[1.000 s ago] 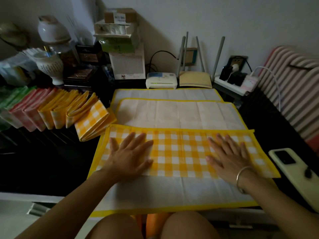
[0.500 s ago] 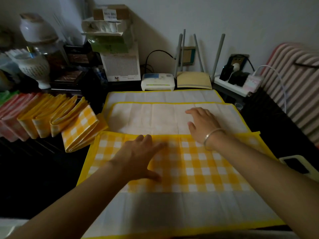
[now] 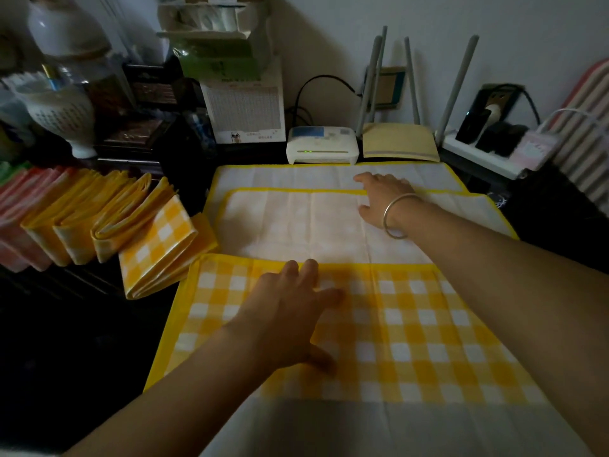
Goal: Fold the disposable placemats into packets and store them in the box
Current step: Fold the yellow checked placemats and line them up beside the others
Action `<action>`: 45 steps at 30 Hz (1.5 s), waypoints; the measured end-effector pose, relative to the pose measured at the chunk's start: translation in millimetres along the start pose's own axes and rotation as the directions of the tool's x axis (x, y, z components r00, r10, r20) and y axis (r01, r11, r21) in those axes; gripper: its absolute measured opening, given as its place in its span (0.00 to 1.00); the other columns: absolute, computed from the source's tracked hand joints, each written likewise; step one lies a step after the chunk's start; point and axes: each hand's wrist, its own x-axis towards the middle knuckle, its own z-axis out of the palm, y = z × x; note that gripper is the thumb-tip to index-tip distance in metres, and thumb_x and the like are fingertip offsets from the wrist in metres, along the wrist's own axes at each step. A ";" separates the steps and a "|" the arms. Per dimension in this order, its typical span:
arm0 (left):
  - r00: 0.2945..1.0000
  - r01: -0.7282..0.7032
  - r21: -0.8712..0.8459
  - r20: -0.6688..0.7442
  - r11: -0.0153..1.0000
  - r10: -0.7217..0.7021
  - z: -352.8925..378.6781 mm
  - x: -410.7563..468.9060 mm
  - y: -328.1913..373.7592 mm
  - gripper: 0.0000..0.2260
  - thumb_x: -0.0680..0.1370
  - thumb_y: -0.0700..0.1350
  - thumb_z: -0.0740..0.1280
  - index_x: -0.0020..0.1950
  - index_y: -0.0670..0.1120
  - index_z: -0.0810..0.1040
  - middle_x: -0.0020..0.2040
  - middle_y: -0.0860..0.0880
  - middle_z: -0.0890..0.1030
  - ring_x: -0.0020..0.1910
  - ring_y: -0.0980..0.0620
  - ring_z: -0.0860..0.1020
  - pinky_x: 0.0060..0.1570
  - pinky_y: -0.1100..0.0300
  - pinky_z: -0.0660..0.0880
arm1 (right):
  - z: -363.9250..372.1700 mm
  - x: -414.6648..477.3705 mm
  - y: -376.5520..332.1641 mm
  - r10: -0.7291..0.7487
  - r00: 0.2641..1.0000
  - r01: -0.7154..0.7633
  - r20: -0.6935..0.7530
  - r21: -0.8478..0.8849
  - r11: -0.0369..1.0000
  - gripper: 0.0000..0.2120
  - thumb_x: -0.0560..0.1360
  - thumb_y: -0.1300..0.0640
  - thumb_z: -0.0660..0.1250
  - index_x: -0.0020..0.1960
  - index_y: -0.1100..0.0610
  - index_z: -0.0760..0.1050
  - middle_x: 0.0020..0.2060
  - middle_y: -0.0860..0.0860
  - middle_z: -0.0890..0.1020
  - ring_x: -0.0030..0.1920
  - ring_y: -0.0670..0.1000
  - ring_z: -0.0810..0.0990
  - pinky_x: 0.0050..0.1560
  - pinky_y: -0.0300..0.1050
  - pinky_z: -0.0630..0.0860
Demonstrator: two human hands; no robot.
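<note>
A yellow-and-white checked placemat (image 3: 412, 331) lies in front of me, its near third folded up so the check faces up over a white underside. My left hand (image 3: 290, 311) rests flat on that folded flap, fingers apart. My right hand (image 3: 382, 199), with a bangle on the wrist, reaches across to the far edge of the white part (image 3: 296, 225) of the mat, fingers on its yellow border. Another white mat (image 3: 296, 176) lies underneath, farther back. Several folded packets (image 3: 155, 249), yellow and pink, stand in a row at the left.
A white modem (image 3: 321, 146) and a router (image 3: 400, 145) with antennas stand behind the mats against the wall. A power strip (image 3: 487, 150) with plugs is at the back right. A white basket (image 3: 56, 110), boxes and a calendar crowd the back left.
My right hand has left the checked flap and moved up and away to the mat's far edge. My left hand has slid toward the flap's middle. The view has leaned forward.
</note>
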 end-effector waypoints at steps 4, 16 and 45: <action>0.999 -0.005 -0.020 -0.038 1.000 0.004 -0.6 -4.9 0.0 0.43 0.66 0.74 0.65 0.77 0.62 0.55 0.67 0.50 0.64 0.64 0.47 0.67 0.55 0.53 0.69 | -12.0 -2.7 -1.2 -0.046 0.990 0.016 -0.134 -0.218 0.976 0.22 0.77 0.47 0.63 0.69 0.51 0.67 0.64 0.54 0.74 0.66 0.57 0.67 0.64 0.50 0.60; 0.999 0.026 -0.063 -0.022 0.998 -0.028 -0.8 -2.9 30.8 0.36 0.73 0.66 0.66 0.76 0.52 0.59 0.72 0.48 0.65 0.69 0.46 0.65 0.57 0.51 0.70 | -95.9 -98.5 9.8 -0.191 0.826 0.134 -0.530 -0.144 0.980 0.08 0.74 0.57 0.66 0.48 0.60 0.79 0.47 0.59 0.80 0.52 0.62 0.75 0.51 0.53 0.68; 0.954 -0.294 0.102 -0.035 0.950 0.298 -43.4 88.4 170.9 0.33 0.83 0.40 0.56 0.79 0.51 0.37 0.79 0.46 0.35 0.63 0.42 0.73 0.45 0.55 0.68 | -111.4 -100.8 55.2 -0.152 0.980 0.150 -0.126 -0.032 0.988 0.16 0.77 0.58 0.62 0.65 0.50 0.72 0.57 0.57 0.76 0.57 0.59 0.75 0.52 0.46 0.70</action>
